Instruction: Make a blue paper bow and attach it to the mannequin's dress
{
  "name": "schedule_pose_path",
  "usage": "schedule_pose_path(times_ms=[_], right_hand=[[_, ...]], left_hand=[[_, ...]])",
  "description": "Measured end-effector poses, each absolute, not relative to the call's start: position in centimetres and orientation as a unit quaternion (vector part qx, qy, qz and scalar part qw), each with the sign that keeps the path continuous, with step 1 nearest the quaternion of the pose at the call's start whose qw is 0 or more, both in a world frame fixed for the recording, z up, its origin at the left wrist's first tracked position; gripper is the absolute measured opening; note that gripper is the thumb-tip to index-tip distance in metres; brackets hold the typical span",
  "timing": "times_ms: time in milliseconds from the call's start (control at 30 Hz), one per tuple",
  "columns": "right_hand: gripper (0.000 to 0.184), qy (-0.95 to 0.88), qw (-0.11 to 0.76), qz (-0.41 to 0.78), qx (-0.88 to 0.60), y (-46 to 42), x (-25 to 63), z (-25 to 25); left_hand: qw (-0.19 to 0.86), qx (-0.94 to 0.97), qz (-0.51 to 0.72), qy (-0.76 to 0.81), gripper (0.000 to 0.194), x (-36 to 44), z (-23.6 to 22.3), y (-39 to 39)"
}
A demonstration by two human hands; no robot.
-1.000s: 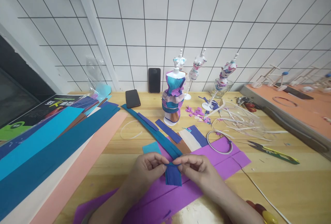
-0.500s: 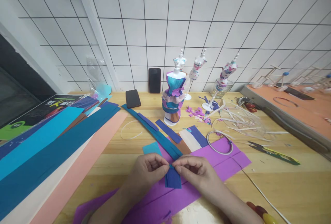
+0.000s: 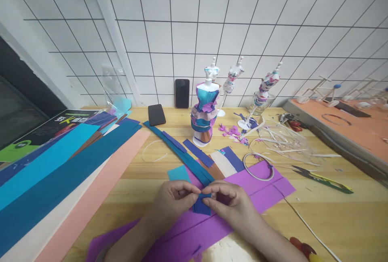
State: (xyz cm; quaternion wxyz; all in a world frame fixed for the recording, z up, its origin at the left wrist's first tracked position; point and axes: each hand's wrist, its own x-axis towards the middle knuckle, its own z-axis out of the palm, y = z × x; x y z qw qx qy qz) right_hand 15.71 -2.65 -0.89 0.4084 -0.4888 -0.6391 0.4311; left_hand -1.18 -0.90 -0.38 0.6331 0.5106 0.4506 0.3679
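Note:
My left hand [image 3: 178, 198] pinches the near end of a teal crepe paper strip [image 3: 205, 195] between thumb and forefinger. Fingertips of my right hand [image 3: 232, 200] close on the same strip just beside it, almost touching the left ones. Under the fingers hangs a dark blue paper piece [image 3: 202, 208]; whether it is joined to the teal strip I cannot tell. A wide purple sheet [image 3: 260, 181] lies below both hands. Beyond them stands a small dress form [image 3: 205, 110] covered in teal, purple and brown paper.
Long paper strips [image 3: 63, 173] cover the left side. Two phones, one lying [image 3: 157, 115] and one upright [image 3: 182, 93], are at the back. To the right are a wire coil [image 3: 258, 166], thread snips [image 3: 323, 179] and tangled white strips [image 3: 281, 143]. More mannequins [image 3: 268, 86] stand behind.
My right thumb has drawn slightly away from the forefinger and up, and the fingertips have shifted a little along the strip. The dark blue piece below has risen slightly.

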Motion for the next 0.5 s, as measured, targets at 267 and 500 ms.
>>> schedule_pose_path(times_ms=[267,500], right_hand=[[0.012,-0.671,0.406,0.381,-0.490,-2.58,15.88,-0.75],[0.013,-0.683,0.396,0.371,-0.489,-2.59,15.96,-0.83]], left_hand=[[0.645,0.497,0.390,0.430,0.010,-0.85,-0.32,-1.12],[0.661,0.485,0.395,0.414,0.013,-0.87,-0.57,-1.13]])
